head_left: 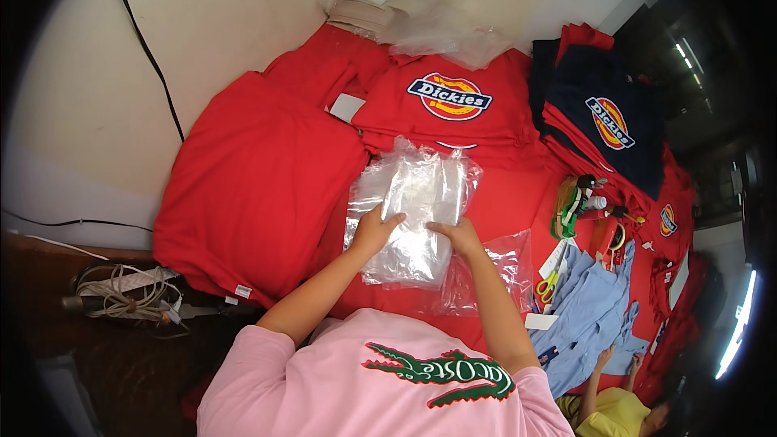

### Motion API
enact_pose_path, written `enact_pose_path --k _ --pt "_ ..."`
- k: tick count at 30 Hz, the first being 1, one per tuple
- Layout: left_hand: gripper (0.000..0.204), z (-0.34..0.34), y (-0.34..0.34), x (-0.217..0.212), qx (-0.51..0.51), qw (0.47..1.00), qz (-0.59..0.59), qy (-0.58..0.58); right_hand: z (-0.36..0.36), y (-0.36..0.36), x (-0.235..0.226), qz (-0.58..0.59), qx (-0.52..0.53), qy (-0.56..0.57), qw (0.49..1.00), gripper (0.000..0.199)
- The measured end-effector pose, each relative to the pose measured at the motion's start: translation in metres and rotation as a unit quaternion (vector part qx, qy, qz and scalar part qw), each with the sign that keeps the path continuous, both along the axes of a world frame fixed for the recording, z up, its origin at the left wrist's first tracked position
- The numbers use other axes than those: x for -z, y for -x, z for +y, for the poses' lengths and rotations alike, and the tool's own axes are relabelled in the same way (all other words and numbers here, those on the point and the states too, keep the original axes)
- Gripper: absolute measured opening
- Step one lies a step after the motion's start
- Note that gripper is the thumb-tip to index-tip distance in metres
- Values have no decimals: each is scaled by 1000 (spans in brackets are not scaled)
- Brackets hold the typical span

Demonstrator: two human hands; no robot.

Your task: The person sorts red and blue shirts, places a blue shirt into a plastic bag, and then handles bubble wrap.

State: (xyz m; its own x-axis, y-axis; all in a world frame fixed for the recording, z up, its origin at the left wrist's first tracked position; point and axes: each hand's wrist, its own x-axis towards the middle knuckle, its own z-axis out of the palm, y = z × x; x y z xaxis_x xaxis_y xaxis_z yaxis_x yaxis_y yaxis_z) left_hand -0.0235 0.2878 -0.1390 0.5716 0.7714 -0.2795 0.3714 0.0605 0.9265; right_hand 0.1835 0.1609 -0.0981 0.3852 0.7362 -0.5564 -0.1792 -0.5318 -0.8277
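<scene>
Clear, glossy, rectangular plastic bags [421, 257] sit in a loose stack between my two hands, over the red-covered tabletop [510, 204] near its near edge. My left hand [375, 231] has the stack's left side and my right hand [460, 236] its right, both partly closed, thumbs on top pointing inward; the other fingers are mostly hidden, so I cannot tell how they sit underneath. Beside my right forearm lies a loose, crinkled clear plastic bag [514, 263]. Toward the far edge are folded red garments with an oval badge [384, 105]; a big rumpled red cloth heap [251, 170] covers the left edge. Yellow-handled scissors [547, 285] lie on the right.
</scene>
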Motion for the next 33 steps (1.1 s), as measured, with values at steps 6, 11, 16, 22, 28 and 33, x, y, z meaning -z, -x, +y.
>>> enact_pose_path --k 6,11,16,22,28,33 --pt "57 -6 13 -9 8 997 -58 55 -26 28 -4 67 41 -35 996 52" --pt "92 -15 19 -12 -42 953 -235 186 -21 54 -69 160 80 -102 979 57" --pt "82 -5 28 4 83 710 -351 605 6 59 -94 164 34 -117 979 59" --pt "75 14 34 31 145 582 -374 708 34 69 -100 156 37 -65 985 58" --pt "69 22 7 -7 89 694 -456 549 55 82 -133 200 35 -126 971 57" --pt "64 51 0 -29 63 744 -509 428 56 61 -161 148 43 -135 979 54"
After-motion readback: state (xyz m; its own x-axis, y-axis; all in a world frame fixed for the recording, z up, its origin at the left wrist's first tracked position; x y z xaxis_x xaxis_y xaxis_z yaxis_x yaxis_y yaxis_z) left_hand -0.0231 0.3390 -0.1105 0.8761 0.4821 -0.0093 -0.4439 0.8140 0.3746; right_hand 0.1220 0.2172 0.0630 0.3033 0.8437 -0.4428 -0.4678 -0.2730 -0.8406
